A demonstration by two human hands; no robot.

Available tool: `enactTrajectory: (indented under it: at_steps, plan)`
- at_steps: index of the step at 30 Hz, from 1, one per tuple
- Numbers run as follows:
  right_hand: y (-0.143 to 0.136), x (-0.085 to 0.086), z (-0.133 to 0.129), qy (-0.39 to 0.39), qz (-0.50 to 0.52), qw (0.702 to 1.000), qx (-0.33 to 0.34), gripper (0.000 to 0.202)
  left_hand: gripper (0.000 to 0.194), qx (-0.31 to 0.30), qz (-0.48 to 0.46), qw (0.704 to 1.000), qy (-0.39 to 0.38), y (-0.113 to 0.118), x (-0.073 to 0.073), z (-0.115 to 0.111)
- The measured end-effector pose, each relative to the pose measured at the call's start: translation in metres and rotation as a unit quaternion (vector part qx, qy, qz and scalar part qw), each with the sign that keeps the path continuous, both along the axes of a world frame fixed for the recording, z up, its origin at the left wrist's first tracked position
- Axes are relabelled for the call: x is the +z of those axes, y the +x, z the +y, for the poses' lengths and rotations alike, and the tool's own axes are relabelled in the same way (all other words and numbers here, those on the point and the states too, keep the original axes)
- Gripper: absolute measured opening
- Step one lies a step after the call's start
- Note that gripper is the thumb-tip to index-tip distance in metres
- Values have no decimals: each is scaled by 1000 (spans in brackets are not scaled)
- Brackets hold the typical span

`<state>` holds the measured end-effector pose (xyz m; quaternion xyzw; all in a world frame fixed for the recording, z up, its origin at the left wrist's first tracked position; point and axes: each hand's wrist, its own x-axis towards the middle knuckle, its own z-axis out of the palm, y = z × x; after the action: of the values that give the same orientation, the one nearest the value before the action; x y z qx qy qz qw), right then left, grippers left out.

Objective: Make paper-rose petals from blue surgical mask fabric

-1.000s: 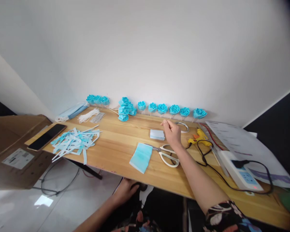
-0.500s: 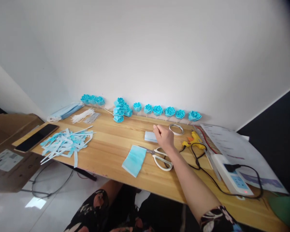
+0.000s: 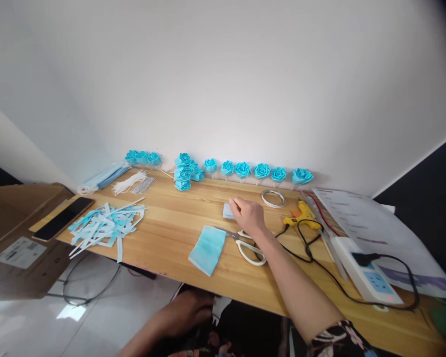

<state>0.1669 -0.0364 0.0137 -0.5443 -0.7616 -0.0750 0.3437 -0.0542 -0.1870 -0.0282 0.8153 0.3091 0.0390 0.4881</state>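
Note:
My right hand (image 3: pixel 247 214) is closed, with its fingers curled down at the right end of a small stack of pale blue cloth pieces (image 3: pixel 228 210). What its fingers hold, if anything, is hidden. Under its wrist lie white-handled scissors (image 3: pixel 250 257), with their blades pointing left. A flat light-blue fabric piece (image 3: pixel 207 250) rests left of the scissors and touches the tip. My left hand (image 3: pixel 198 307) is in shadow below the table's front edge, near a white scrap (image 3: pixel 220 307); its fingers cannot be made out.
Blue fabric roses (image 3: pixel 243 170) line the wall. Cut strips (image 3: pixel 106 223), a phone (image 3: pixel 64 218), white cords (image 3: pixel 130 182) and face masks (image 3: pixel 106 177) lie left. At right are a wire coil (image 3: pixel 273 199), a yellow glue gun (image 3: pixel 303 216) and a power strip (image 3: pixel 367 277).
My right hand has moved slightly left and down, covering more of the cloth stack. My left forearm and hand have come into view below the table edge. The view has shifted a little.

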Motion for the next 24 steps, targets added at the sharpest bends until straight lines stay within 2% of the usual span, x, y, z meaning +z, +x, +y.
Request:
enactTrajectory:
  at_steps: [2,3,5,6,7,9,12,13,15,17,20,24]
  plan:
    - [-2,-1,0,-3,0,1000,5,39,33,-15,-50,995,-80,-26,30,-11]
    - [-4,-1,-1,-4,0,1000,9,39,35,-3,-73,991,-112,-38,44,-10]
    - [-6,-1,-2,-8,-1,1000,19,38,36,110,-117,983,-93,-55,64,10]
    - [-7,-2,-2,-11,-2,1000,23,38,35,195,-140,969,-55,-61,67,30]
    - [-8,-2,-3,-15,-5,1000,28,38,36,276,-166,947,-19,-64,67,54]
    - [-9,-2,-4,-21,-11,999,32,38,45,433,-243,867,42,-68,58,114]
    - [-9,-3,-5,-28,-18,999,32,39,53,583,-288,758,48,-71,39,204]
    - [-9,-3,-5,-30,-19,999,31,39,52,611,-288,736,43,-72,34,227]
    - [-8,-5,-4,-38,-20,999,32,39,46,639,-293,711,10,-73,29,262]
    - [-8,-6,-3,-46,-20,998,33,39,38,638,-316,702,-18,-73,27,282]
    - [-6,-7,-2,-52,-14,998,34,39,36,619,-334,709,-47,-72,25,295]
    - [-5,-7,-1,-55,-6,998,37,39,38,599,-339,724,-55,-70,23,301]
